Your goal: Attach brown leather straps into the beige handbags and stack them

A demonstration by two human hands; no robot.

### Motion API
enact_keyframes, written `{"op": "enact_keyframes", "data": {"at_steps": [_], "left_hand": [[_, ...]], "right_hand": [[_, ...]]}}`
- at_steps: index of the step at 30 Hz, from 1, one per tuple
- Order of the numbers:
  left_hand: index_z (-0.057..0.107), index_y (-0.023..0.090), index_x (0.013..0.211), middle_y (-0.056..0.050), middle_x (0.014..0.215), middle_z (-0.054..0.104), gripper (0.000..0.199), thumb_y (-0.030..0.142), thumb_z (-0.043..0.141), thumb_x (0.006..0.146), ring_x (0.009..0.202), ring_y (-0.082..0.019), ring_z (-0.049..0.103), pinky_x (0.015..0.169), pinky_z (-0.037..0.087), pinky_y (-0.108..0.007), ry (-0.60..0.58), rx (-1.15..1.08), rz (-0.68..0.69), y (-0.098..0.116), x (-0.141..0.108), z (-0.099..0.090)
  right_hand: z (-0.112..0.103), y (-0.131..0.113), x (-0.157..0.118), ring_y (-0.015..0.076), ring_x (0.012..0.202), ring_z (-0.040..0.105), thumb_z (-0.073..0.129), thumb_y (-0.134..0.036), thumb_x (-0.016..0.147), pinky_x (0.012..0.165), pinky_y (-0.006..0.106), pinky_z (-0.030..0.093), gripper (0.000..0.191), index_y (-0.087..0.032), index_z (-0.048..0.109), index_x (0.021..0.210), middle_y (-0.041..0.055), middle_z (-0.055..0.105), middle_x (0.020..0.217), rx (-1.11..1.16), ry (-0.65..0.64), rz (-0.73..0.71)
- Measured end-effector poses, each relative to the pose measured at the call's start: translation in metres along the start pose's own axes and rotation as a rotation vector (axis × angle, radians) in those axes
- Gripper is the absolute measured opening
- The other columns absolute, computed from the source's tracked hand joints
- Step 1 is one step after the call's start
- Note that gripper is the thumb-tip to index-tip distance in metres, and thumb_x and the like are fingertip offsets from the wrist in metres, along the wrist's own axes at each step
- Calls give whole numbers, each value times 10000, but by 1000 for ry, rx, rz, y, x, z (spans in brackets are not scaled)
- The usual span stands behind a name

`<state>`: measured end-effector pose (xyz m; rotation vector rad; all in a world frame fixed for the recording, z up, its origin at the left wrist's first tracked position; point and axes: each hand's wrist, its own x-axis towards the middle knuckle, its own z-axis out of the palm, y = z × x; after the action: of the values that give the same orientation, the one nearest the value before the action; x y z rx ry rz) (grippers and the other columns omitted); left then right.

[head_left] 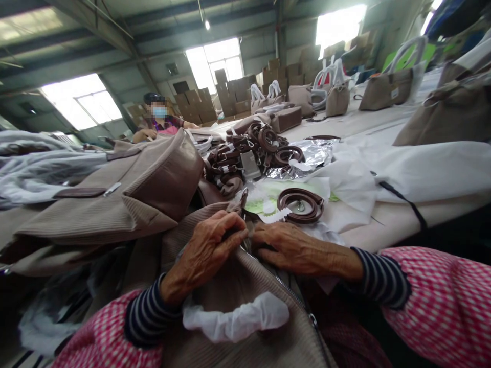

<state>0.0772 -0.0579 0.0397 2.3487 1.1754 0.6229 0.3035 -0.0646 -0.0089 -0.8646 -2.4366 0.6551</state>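
A taupe ribbed handbag (251, 281) lies before me, its metal zipper (286, 287) running toward the lower right and its pull near the bottom end. White wrapping covers the bag's handle (236, 322). At the far end of the zipper, my left hand (207, 253) is closed, thumb and fingers pinching the bag's edge. Just beside it, my right hand (287, 246) curls its fingers over the same edge; some fingertips are hidden there. A coiled brown strap (317, 208) with a metal clip lies beyond my right hand.
To the left, more taupe bags (153, 179) are piled up. A heap of brown straps (264, 140) sits ahead, beside white wrapping sheets (422, 168). Finished-looking handbags (387, 92) stand farther back on the table. A masked person (161, 122) is across the table.
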Motion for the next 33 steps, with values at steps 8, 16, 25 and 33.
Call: {"op": "enact_keyframes", "data": {"at_steps": [8, 16, 25, 33], "left_hand": [[694, 202, 905, -24, 992, 687, 213, 343, 593, 1028, 969, -196, 631, 854, 472, -311, -78, -178, 32, 4, -8, -14], [695, 226, 947, -6, 990, 689, 185, 348, 593, 1040, 933, -175, 640, 804, 476, -293, -55, -86, 38, -3, -8, -9], [660, 213, 957, 3, 929, 640, 174, 327, 566, 1050, 852, -156, 599, 784, 439, -283, 56, 56, 96, -8, -5, 4], [659, 205, 869, -23, 866, 669, 157, 247, 547, 971, 842, -209, 603, 784, 410, -317, -82, 226, 93, 8, 21, -8]], "right_hand": [[5, -11, -9, 201, 950, 623, 627, -103, 885, 852, 308, 466, 106, -173, 655, 960, 62, 676, 1053, 62, 12, 87], [12, -12, -7, 193, 875, 624, 571, -178, 967, 753, 298, 438, 75, -147, 629, 1003, 96, 685, 1041, -132, 2, 68], [6, -5, 42, 264, 816, 712, 494, -172, 998, 636, 332, 379, 163, -128, 616, 1097, 140, 744, 968, -506, 10, 265], [19, 16, 51, 245, 889, 702, 528, -261, 1014, 747, 310, 439, 202, -127, 667, 1075, 136, 760, 993, -322, 190, 296]]}}
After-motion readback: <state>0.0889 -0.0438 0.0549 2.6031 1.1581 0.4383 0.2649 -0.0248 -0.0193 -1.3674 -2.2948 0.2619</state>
